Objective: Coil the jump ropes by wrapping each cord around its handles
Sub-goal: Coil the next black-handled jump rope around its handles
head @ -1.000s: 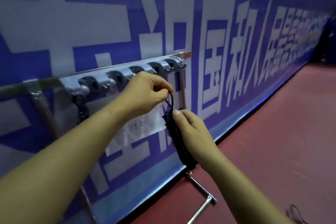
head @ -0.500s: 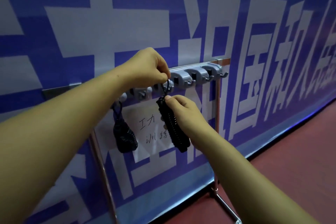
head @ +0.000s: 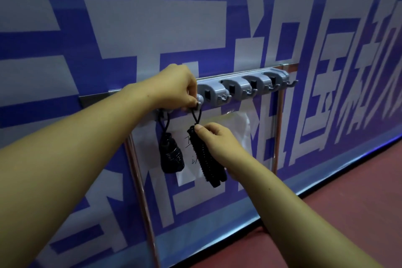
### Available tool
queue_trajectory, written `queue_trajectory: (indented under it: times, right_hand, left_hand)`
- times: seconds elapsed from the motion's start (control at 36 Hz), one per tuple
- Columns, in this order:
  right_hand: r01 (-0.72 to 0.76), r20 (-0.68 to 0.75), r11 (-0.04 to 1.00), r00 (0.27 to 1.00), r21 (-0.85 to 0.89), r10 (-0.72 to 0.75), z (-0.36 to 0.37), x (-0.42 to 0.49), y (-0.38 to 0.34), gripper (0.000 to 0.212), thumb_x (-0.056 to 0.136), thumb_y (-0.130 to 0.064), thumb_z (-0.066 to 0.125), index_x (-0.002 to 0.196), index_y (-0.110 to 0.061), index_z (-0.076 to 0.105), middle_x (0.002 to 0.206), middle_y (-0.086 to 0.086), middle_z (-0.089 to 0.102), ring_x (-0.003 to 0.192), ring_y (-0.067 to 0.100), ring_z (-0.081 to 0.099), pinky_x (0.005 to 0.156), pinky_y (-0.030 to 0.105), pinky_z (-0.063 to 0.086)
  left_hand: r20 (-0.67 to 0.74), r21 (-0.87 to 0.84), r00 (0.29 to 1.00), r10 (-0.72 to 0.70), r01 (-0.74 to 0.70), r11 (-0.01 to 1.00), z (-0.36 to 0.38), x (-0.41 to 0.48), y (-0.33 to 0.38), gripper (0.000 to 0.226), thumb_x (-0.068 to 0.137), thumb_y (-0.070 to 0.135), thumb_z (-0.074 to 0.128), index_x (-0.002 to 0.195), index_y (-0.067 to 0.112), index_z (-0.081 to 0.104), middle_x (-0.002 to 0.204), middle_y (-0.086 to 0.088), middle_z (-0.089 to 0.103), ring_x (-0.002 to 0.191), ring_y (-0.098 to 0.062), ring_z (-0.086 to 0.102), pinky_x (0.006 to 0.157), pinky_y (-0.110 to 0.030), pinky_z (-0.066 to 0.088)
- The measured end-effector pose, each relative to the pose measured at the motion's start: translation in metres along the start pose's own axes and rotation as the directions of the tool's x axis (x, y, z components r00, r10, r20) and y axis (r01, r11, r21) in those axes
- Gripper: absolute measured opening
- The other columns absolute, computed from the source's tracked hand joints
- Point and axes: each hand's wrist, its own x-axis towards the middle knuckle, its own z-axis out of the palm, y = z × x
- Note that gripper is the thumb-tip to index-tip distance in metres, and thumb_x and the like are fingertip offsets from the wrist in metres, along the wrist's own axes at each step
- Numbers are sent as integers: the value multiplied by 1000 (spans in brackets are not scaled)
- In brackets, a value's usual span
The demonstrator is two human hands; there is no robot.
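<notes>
1. I see my left hand pinching the cord loop at the grey hook rack.
2. My right hand pinches the coiled jump rope hanging below.
3. A second coiled rope hangs from the rack, just left.

Free hooks to the right; hung coiled rope blocks the left

- We see the first jump rope, black, wound into a short fat bundle, hanging by its loop from the rack.
- Just right of it is the second jump rope, coiled long and slim and tilted, with its loop reaching up to the rack.
</notes>
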Motion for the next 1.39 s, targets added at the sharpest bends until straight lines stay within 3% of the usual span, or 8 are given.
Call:
queue_trajectory:
  times: [0.11, 0.28, 0.44, 0.78, 0.89, 1.19, 1.28, 1.39]
  right_hand:
    - [-16, 2, 1000, 1000, 18, 16, -9, -2, 5, 28, 97, -47, 63, 115, -26, 67, 104, -8, 71, 92, 6, 68, 70, 21, 51]
    - [-89, -137, 992, 985, 91, 101, -29, -29, 12, 33, 95, -39, 67, 121, -19, 61, 112, 1, 68, 103, 22, 67, 92, 41, 57]
    - [-265, -113, 945, 950, 192, 290, -48, -94, 63, 15, 98, -16, 58, 84, -15, 63, 77, 4, 66, 65, 19, 63, 63, 31, 48]
    - [-652, -382, 749, 667, 115, 640, -201, -281, 284, 17, 93, -9, 55, 78, -9, 62, 74, 14, 67, 63, 23, 59, 57, 30, 42]
    - [-758, -433, 623, 503, 195, 748, -213, -340, 365, 14, 92, -10, 55, 78, -9, 59, 69, 13, 63, 60, 23, 56, 55, 30, 41]
    - [-853, -445, 427, 270, 301, 854, -202, -415, 528, 35, 92, -9, 58, 58, -13, 51, 48, 1, 48, 49, 16, 42, 43, 21, 36]
    - [-866, -418, 409, 270, 289, 867, -191, -427, 556, 26, 90, -8, 57, 65, -9, 56, 58, 6, 57, 55, 19, 48, 55, 30, 48]
    - [-914, -432, 361, 254, 187, 865, -183, -449, 591, 24, 90, -17, 57, 68, -15, 51, 73, 10, 63, 74, 30, 58, 72, 35, 48]
  left_hand:
    - [-241, -60, 969, -60, 46, 997, -1, -4, 1, 32, 91, 35, 74, 74, 8, 70, 67, -5, 66, 65, -17, 61, 59, -28, 47]
    - [-412, -679, 899, -150, -193, 708, 15, -29, 62, 33, 95, 27, 70, 69, 7, 67, 52, 1, 59, 44, -10, 50, 49, -26, 44]
    - [-240, -934, 962, -133, -191, 302, 89, -46, 166, 34, 99, 17, 61, 68, 5, 63, 45, -5, 49, 42, -19, 45, 49, -27, 41]
    - [229, -935, 937, 265, 136, 326, 344, -110, 369, 35, 97, 21, 65, 65, 7, 64, 45, -1, 57, 42, -12, 51, 53, -22, 43]
    - [538, -827, 814, 219, 459, 324, 450, -168, 383, 30, 99, 20, 61, 72, 7, 65, 49, -5, 57, 47, -18, 49, 51, -25, 39]
    - [938, -181, 10, 348, 867, 465, 588, -291, 430, 35, 107, 30, 40, 93, 6, 60, 62, -5, 67, 56, -18, 65, 52, -24, 47]
    - [949, -123, -42, 313, 864, 488, 617, -308, 424, 28, 101, 18, 43, 83, 6, 62, 60, -6, 65, 54, -20, 64, 50, -23, 46]
    - [978, -198, 109, 180, 764, 614, 665, -318, 412, 19, 92, 8, 50, 79, 6, 63, 57, -8, 58, 46, -19, 54, 46, -22, 36]
